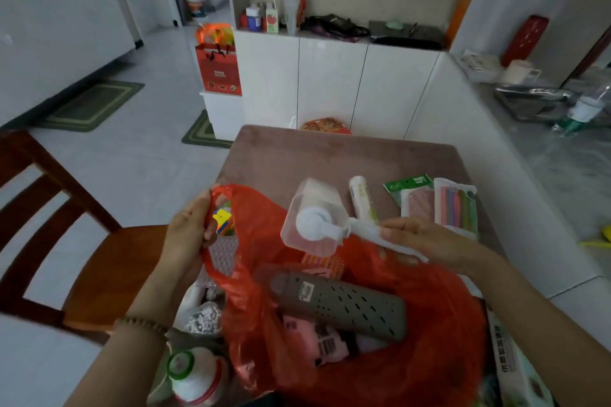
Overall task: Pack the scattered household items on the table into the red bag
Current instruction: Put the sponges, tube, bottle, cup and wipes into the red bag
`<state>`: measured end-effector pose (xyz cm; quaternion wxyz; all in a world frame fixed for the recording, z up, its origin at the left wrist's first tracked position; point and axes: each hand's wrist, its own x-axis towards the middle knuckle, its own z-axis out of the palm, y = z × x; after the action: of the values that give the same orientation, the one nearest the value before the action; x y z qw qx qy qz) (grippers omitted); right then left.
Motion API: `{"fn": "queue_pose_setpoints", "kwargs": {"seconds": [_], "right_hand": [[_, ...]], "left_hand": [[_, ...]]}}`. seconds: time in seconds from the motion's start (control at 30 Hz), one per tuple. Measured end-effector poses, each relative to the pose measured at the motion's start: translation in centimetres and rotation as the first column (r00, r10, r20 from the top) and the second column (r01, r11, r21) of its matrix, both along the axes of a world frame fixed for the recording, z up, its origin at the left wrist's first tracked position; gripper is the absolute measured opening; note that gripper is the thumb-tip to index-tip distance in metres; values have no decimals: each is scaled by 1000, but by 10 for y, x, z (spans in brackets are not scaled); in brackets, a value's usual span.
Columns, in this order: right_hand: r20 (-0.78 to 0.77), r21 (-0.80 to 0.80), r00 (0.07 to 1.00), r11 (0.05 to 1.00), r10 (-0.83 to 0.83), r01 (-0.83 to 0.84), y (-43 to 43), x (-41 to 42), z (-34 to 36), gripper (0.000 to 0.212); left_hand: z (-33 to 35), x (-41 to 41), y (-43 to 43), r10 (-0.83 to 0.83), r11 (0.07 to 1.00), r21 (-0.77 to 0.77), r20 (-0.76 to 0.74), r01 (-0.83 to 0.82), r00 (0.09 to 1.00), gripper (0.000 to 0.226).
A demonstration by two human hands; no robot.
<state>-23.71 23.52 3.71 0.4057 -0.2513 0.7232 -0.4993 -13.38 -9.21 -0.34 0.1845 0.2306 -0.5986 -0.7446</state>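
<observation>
Red bag [429, 324] lies open on the bench [297, 155], left hand [188, 231] gripping its handle wide as right hand [420, 238] pinches a white-handled clear container [310, 218] over the mouth; easing it flat beside the grey case [340, 304] seems wisest.

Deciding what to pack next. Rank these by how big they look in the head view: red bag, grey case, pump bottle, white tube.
Largest to smallest:
1. red bag
2. grey case
3. pump bottle, held up nearer the camera, so its size may be flattered
4. white tube, lying farther back, so it may look smaller than it is
</observation>
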Motion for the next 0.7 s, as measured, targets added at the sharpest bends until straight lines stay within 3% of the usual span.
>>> {"fn": "queue_pose_setpoints", "kwargs": {"seconds": [0.13,0.3,0.43,0.57,0.63,0.7], "right_hand": [[-35,112,989,984,143,-138,-6,21,-5,30],[-195,251,981,967,14,36,-26,29,-51,24],[-94,265,995,963,-24,48,-32,25,-56,24],[-78,95,990,987,-119,127,-25,0,-38,32],[-43,-18,954,955,-298,298,-24,-23,-38,30],[-9,-78,863,861,-505,503,-26,-53,-53,30]], "left_hand": [[7,15,4,-48,999,-16,4,48,999,34],[-2,26,18,-116,989,-82,60,121,991,36],[-11,22,25,-128,983,-115,145,145,981,34],[-18,10,21,-96,983,-133,198,124,975,35],[-22,2,19,-85,982,-146,210,117,974,39],[-24,-9,17,-69,985,-140,204,99,977,39]]}}
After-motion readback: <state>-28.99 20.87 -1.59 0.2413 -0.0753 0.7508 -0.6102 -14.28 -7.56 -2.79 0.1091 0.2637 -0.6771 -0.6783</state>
